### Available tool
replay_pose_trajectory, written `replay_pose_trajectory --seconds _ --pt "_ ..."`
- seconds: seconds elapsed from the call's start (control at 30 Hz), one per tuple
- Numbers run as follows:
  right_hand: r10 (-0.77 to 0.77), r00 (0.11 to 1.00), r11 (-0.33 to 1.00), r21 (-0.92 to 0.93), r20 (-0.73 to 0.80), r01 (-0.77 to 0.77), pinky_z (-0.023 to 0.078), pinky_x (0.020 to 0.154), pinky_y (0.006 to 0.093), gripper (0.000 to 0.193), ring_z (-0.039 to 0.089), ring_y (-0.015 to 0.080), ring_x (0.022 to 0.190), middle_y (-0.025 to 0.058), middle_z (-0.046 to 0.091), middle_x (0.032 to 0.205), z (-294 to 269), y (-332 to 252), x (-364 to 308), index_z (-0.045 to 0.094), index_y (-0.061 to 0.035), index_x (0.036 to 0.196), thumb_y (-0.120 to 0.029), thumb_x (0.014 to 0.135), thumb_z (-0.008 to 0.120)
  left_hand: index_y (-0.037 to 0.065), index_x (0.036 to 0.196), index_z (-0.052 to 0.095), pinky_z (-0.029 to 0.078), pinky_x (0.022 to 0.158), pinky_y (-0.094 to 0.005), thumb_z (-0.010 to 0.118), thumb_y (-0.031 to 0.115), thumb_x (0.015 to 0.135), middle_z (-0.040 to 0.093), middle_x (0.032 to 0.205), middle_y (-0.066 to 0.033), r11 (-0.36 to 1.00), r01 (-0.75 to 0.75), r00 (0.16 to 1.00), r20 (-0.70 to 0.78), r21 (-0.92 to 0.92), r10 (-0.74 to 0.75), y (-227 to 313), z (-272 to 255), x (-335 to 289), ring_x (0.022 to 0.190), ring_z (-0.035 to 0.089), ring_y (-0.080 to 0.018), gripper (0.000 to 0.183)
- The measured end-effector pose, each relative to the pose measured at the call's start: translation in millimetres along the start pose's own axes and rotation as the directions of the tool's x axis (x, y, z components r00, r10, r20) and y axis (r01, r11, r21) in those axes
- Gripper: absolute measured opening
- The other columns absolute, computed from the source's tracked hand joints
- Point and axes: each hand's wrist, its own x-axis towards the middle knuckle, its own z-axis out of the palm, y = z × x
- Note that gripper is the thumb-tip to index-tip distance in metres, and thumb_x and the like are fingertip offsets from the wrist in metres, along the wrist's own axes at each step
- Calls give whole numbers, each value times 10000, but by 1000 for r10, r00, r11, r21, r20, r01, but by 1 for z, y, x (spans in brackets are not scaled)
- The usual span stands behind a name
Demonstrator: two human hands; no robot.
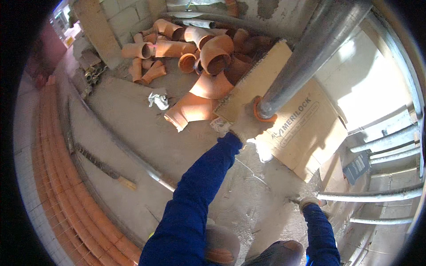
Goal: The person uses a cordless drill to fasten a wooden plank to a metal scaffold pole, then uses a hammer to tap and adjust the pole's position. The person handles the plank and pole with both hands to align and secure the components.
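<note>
A long grey pipe [310,48] slants down from the upper right, with an orange collar [265,117] around its lower end. My left hand [246,127], in a dusty glove, reaches to just below this collar. Its fingers blend into the dusty background, so I cannot tell whether they touch the pipe. A flattened cardboard box [306,126] lies behind and to the right of the pipe's end. Lower right, my gloved right hand [309,202] is down near the floor, beside the end of a pale pipe [368,194]. Its fingers are mostly hidden.
Orange pipe fittings [215,53] are heaped at the back. Long orange pipes [66,186] run along the left under wire mesh. A thin metal pipe [124,148], a wood-handled saw-like tool [106,168] and crumpled white scrap [158,99] lie on the dusty floor. More pale pipes [386,136] stick out at right.
</note>
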Motion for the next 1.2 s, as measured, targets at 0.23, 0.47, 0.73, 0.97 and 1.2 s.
replay_pose_trajectory --seconds 0.23,0.47,0.73,0.97,1.2 --pt "46 999 999 21 21 -46 516 957 476 391 599 259 1250 72 636 1339 6 -1 -4 703 -211 1233 -369 882 637 79 988 565 510 456 -319 800 291 743 618 633 -50 994 -74 992 107 77 65 -12 -1 16 506 600 -149 400" --pt "11 1000 999 45 -22 -10 500 958 523 390 619 285 1221 70 663 1296 -5 3 -4 715 -176 1207 -350 866 637 80 932 584 463 439 -309 776 245 752 604 608 -36 992 -123 992 27 -15 124 -11 0 8 489 563 -129 311" --pt "16 996 997 80 -93 -9 512 948 480 344 625 286 1212 89 665 1286 24 4 -14 717 -195 1204 -334 928 566 76 952 581 492 469 -317 763 251 770 618 637 -37 967 -52 992 95 -249 78 -12 4 18 527 583 -133 311" --pt "66 995 972 228 -68 -49 510 974 460 335 641 334 1169 142 666 1261 6 3 -42 710 -117 1188 -243 898 601 76 970 593 521 487 -316 777 295 743 639 633 -57 991 -133 991 29 -11 133 -18 5 8 543 623 -151 364" --pt "73 981 956 293 -178 -18 535 915 471 340 693 347 1051 195 714 1100 59 13 -41 703 -74 1142 -213 969 445 64 1038 569 543 494 -333 806 363 735 641 626 -78 984 -157 987 61 88 152 -15 0 15 522 633 -178 487"
